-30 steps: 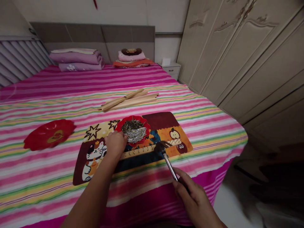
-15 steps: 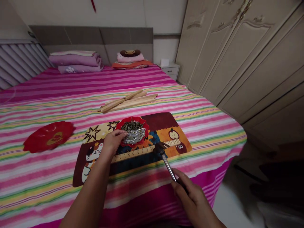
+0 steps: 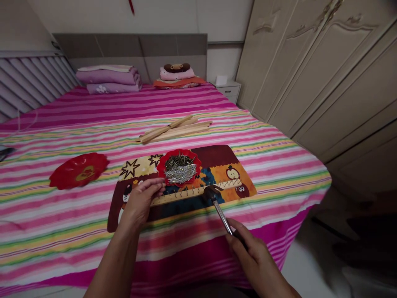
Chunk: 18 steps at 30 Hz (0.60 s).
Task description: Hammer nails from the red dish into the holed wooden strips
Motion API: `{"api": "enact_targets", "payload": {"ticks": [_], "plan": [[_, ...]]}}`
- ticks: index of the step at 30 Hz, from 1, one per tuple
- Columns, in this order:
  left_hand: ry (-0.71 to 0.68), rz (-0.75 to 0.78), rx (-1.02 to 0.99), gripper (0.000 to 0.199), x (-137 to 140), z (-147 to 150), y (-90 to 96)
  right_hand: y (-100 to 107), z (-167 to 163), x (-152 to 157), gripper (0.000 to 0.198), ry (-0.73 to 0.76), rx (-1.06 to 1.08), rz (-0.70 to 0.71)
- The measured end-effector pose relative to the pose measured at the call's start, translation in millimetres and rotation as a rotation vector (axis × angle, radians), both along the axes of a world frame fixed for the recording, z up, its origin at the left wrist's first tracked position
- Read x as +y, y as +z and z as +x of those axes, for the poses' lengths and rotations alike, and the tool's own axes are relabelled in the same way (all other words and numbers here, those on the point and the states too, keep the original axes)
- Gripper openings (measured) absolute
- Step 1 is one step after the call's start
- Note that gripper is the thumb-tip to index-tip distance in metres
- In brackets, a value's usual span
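Note:
My right hand (image 3: 252,254) is wrapped round the handle of a hammer (image 3: 221,213), whose dark head rests over the wooden strip (image 3: 184,193). Several nails stand up along that strip, which lies on a patterned mat (image 3: 211,155). My left hand (image 3: 144,198) is at the strip's left end, its thumb and fingers pinched together; whatever they hold is too small to make out. Just beyond it, a red scalloped bowl (image 3: 198,160) holds many nails (image 3: 181,171), darker ones at the back and silvery ones in front.
Loose wooden strips (image 3: 176,131) lie in a pile beyond the mat. A red plate (image 3: 66,171) sits to the left on the striped bedspread (image 3: 279,165). Folded bedding (image 3: 108,78) is stacked near the headboard. Wardrobe doors (image 3: 310,70) stand on the right.
My left hand has drawn back from the nails in the bowl to the strip's left end. The hammer stays over the strip, and the view has shifted slightly.

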<state>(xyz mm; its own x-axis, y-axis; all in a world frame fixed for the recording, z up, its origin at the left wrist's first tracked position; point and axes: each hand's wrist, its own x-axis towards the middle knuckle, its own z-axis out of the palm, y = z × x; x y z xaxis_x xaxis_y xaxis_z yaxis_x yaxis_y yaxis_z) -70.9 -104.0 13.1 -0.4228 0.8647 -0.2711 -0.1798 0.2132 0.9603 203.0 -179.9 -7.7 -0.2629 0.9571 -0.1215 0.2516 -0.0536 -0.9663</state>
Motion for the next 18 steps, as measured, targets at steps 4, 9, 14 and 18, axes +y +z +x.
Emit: {"api": "enact_targets", "payload": {"ticks": [4, 9, 14, 18], "plan": [[-0.003, -0.040, -0.033, 0.047, -14, -2, -10.8, -1, 0, 0, 0.037, 0.017, -0.027, 0.000], [0.029, -0.106, 0.120, 0.041, -26, -5, -31.0, -4, -2, 0, 0.038, -0.005, -0.045, 0.014], [0.055, -0.088, 0.154, 0.042, -30, 0, -45.8, -6, -2, 0, 0.037, -0.001, -0.061, 0.017], [0.094, -0.027, 0.163, 0.039, -28, 8, -57.5, -8, -2, 0, 0.038, 0.004, -0.080, 0.000]]}}
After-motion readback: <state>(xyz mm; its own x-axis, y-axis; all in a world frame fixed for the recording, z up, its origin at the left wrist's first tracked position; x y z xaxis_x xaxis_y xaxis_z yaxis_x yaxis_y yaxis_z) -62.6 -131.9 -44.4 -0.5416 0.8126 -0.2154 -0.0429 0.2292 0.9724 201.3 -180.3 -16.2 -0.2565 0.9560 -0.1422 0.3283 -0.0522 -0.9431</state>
